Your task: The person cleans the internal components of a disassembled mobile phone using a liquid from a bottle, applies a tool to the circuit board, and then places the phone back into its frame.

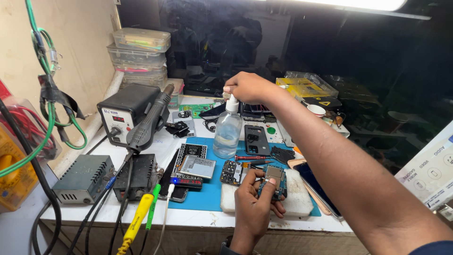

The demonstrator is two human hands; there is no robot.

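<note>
Fingers of the left hand point(255, 203) pinch a small blue-green circuit board point(272, 182) at the lower centre of the frame, tilting its face up toward the camera above a white pad point(299, 198). The right hand point(247, 87) reaches to the centre and closes on the cap of a clear bottle point(227, 130) standing upright on the blue mat point(207, 191), steadying it.

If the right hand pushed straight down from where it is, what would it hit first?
The right hand already rests on the white cap of the clear liquid bottle. Straight down, it would press that cap and bottle toward the blue mat.
</note>
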